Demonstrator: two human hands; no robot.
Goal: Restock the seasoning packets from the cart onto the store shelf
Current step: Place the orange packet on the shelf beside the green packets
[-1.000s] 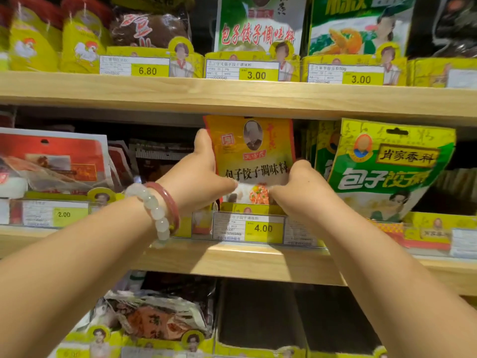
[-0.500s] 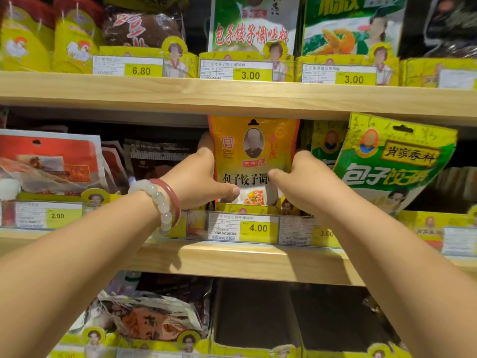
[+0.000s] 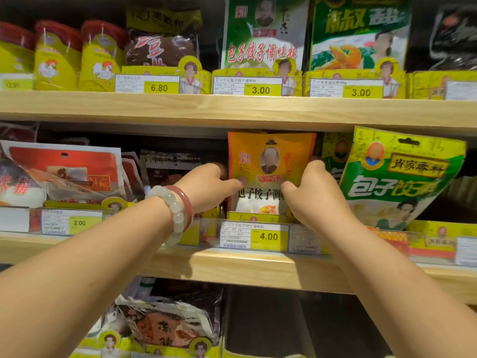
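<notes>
Both hands reach up to the middle shelf and hold an orange seasoning packet that stands upright in its slot, just behind the yellow price tag marked 4.00. The left hand grips the packet's left edge, thumb laid across its front at about 9 o'clock from the packet's printed portrait; its other fingers go behind the packet and cannot be seen. The right hand has its grip clamped on the right edge in the same manner, thumb on the front, fingers curled round the side at 3 o'clock. The left wrist wears a pale bead bracelet touching a red bangle.

At 3 o'clock from the packet a green and yellow packet leans tilted, its top toward the right. At 9 o'clock lie red and white packets above a tag marked 2.00. At 12 o'clock, on the upper shelf, a green packet stands above a tag marked 3.00. At 11 o'clock sit yellow rooster pouches.
</notes>
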